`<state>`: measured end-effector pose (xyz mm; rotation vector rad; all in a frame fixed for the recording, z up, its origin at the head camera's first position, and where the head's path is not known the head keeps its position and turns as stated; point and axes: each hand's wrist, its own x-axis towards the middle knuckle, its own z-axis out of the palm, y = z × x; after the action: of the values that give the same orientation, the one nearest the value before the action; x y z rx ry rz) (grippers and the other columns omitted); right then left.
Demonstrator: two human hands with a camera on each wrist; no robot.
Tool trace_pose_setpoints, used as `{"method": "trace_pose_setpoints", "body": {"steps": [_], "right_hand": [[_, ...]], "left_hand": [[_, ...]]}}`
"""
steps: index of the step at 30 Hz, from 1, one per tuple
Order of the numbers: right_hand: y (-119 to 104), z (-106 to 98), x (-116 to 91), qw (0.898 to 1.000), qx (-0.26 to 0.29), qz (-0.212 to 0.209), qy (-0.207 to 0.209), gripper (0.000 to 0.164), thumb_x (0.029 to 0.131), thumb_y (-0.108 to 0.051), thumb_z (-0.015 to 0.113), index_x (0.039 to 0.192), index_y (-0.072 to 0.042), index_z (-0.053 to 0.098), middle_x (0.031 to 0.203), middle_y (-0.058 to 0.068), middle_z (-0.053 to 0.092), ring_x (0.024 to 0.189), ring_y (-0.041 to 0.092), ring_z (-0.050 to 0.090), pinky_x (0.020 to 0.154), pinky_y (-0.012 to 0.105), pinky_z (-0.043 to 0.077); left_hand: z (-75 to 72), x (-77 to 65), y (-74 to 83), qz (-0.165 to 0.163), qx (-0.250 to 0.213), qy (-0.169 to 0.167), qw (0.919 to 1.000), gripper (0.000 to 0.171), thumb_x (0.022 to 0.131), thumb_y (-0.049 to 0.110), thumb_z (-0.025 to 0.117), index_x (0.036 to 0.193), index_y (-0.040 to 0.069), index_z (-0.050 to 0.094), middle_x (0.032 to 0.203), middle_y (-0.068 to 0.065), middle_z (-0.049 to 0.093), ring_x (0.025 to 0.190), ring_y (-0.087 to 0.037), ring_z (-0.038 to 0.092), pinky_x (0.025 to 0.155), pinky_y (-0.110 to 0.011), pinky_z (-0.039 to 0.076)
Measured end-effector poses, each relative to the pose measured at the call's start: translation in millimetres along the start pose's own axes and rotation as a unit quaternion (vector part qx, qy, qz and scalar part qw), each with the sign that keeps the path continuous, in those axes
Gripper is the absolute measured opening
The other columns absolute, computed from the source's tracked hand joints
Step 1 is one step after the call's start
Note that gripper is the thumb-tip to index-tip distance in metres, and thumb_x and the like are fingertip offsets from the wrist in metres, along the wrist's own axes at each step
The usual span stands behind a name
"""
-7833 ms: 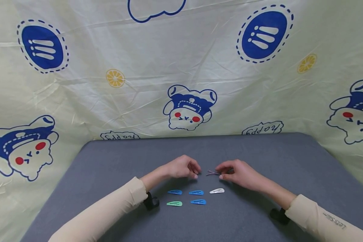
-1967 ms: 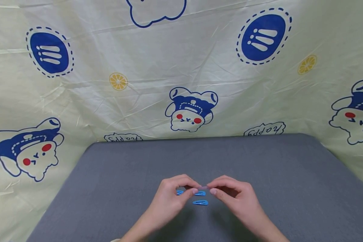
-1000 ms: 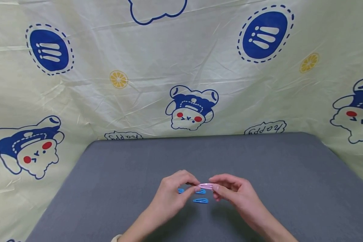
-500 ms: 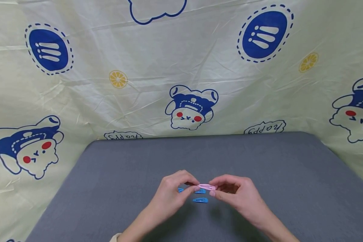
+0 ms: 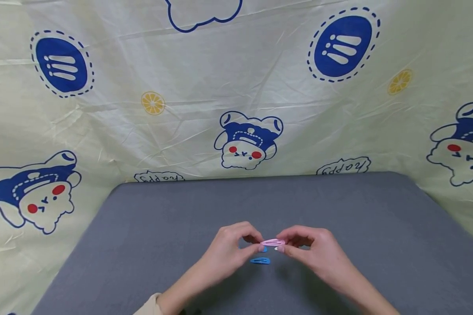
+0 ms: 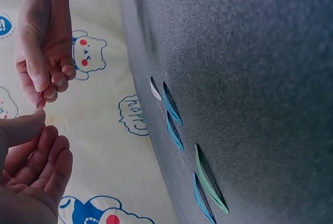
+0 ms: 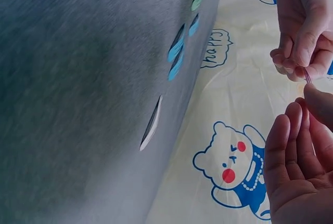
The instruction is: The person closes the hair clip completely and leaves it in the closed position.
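Observation:
A pink snap hair clip [image 5: 273, 242] is held up above the table, its flat face toward the head camera. Thumb and fingers of the left hand [image 5: 232, 245] pinch its left end, and the right hand [image 5: 319, 247] pinches the opposite end. In both wrist views the clip appears edge-on as a thin sliver between the fingertips. Below the hands, more snap clips lie on the cloth: a white one [image 7: 151, 123], a green one [image 6: 209, 179] and three blue ones, among them a blue clip [image 5: 260, 260] visible below the fingers. In the head view the hands cover most of them.
A grey cloth-covered table [image 5: 161, 210] spreads under the hands. Behind it hangs a pale curtain [image 5: 197, 70] printed with blue bears, orange slices and badges.
Since the oldest frame, the hands have drawn together nearer the body. The pink clip, first edge-on at the right fingertips, now shows its face between both hands. The right fingers have shifted their grip.

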<state>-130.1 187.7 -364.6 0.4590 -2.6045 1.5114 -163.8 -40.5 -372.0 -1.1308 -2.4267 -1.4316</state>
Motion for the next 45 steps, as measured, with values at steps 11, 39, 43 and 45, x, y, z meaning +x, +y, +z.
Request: {"method": "trace_pose_setpoints", "body": {"steps": [11,39,43,45], "right_hand": [[14.3,-12.1,-1.6,0.998,-0.047,0.025,-0.029,0.012,0.084,-0.018,0.079,0.094,-0.019,0.073,0.084,-0.009,0.068,0.074,0.011,0.063,0.069,0.029,0.054],[60.3,-23.7,9.2,0.988,-0.069,0.017,-0.138,0.01,0.084,-0.009,0.076,0.092,-0.014,0.073,0.081,-0.007,0.068,0.072,0.007,0.062,0.064,0.025,0.052],[64.0,-24.3,11.8,0.986,-0.067,0.024,-0.149,0.009,0.084,-0.013,0.078,0.092,-0.015,0.073,0.081,-0.007,0.068,0.073,0.008,0.063,0.065,0.025,0.051],[65.6,-24.1,12.4,0.986,-0.065,0.024,-0.154,0.01,0.084,-0.014,0.078,0.092,-0.015,0.073,0.08,-0.007,0.068,0.072,0.008,0.063,0.065,0.025,0.051]], "left_hand": [[12.6,13.5,-9.6,-0.048,-0.019,-0.073,0.996,0.007,0.088,0.006,0.074,0.091,0.012,0.073,0.085,0.014,0.063,0.08,0.0,0.058,0.075,-0.026,0.052],[42.2,37.9,-39.9,-0.011,0.07,-0.178,0.9814,0.006,0.083,0.01,0.079,0.083,0.013,0.074,0.079,0.014,0.058,0.07,0.004,0.052,0.064,-0.012,0.043],[42.7,40.0,-43.2,-0.009,0.067,-0.184,0.9807,0.008,0.081,0.01,0.081,0.08,0.014,0.074,0.08,0.013,0.059,0.075,0.003,0.055,0.068,-0.013,0.044],[43.2,40.6,-44.4,-0.011,0.062,-0.191,0.9797,0.009,0.081,0.009,0.081,0.08,0.014,0.074,0.08,0.012,0.06,0.078,0.003,0.057,0.071,-0.013,0.044]]}}
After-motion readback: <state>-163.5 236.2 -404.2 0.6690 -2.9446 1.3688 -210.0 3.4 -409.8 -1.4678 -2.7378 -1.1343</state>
